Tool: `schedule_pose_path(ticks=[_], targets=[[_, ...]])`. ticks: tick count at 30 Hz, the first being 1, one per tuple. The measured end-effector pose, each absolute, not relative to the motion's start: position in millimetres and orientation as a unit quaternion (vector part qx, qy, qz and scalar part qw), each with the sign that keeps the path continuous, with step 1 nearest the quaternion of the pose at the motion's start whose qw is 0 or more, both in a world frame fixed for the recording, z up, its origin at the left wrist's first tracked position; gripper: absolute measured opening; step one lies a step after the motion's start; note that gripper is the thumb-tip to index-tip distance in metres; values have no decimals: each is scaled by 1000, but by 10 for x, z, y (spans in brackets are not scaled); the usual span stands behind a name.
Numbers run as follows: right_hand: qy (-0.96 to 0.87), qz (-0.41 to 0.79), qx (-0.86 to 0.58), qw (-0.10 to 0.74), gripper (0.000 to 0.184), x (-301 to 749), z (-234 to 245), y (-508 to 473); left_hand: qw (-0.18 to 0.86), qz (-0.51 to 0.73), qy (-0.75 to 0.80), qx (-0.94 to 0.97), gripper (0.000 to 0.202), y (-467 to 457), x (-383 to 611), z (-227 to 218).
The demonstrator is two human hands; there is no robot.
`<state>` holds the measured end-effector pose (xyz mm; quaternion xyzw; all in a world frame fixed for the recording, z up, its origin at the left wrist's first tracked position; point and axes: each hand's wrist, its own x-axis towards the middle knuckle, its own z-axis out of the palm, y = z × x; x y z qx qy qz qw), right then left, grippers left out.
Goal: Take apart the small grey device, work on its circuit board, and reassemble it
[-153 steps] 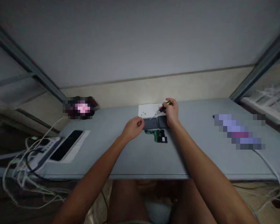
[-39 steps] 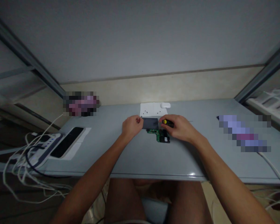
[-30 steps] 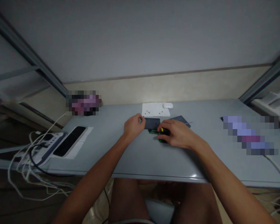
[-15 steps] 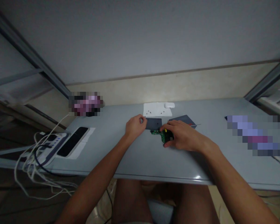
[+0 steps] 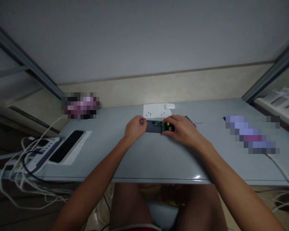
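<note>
A dark flat case (image 5: 151, 128) lies at the middle of the grey table (image 5: 149, 157). My left hand (image 5: 134, 127) is closed at the case's left end and steadies it. A green circuit board (image 5: 158, 124) rests on top of the case. My right hand (image 5: 181, 129) is closed over the board's right end, and a yellow-and-black screwdriver handle (image 5: 169, 125) shows inside its fingers. Behind them, a white sheet (image 5: 154, 111) carries several tiny dark screws.
A small white object (image 5: 170, 106) sits at the sheet's right. A dark panel (image 5: 190, 121) peeks out behind my right hand. A black phone (image 5: 64, 149) and a power strip (image 5: 39, 154) with tangled cables are at the left. A white cable (image 5: 280, 173) trails off the right.
My right hand, still holding the screwdriver, picked the green board up from the table in front of the case and set it on top of the case. My left hand stayed put.
</note>
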<state>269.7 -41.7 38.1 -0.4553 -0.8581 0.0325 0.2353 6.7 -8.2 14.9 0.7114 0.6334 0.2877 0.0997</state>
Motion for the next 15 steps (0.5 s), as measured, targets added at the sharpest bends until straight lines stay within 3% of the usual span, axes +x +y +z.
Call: schedule_pose_path(ticks=[15], targets=[[-844,68,-461,267,34,2535,357,-442,187,281,591,732,27,-28,9,100]])
